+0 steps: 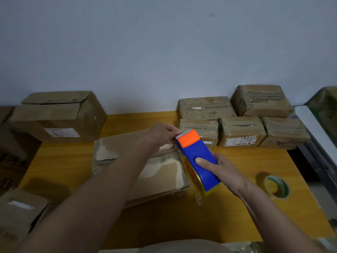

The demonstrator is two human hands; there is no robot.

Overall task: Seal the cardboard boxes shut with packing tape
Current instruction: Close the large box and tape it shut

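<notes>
The right hand [221, 170] grips a blue plastic tape dispenser with an orange front and a toothed cutting edge [197, 157], thumb pressed flat on its blue top and fingers wrapped beneath it. The dispenser is held tilted, its cutter end raised toward the far side of the table, above the right edge of a flat, wide brown cardboard box with pale torn patches [140, 165]. That box lies at the middle of the yellow wooden table [237, 216], partly hidden by the left forearm crossing over it. The left hand [163, 133] reaches to the cutter end, fingers curled and pinching at the tape there; the tape end itself is too small to make out.

Behind the dispenser, along the pale wall, stands a cluster of five small tape-wrapped cardboard parcels [242, 131], two stacked at the back and three in front. A large brown carton with a white label [58, 117] sits at the far left. A loose roll of clear tape [277, 187] lies flat on the table to the right of the right hand, well apart from the flat box. More cardboard [20, 210] rests at the lower left.
</notes>
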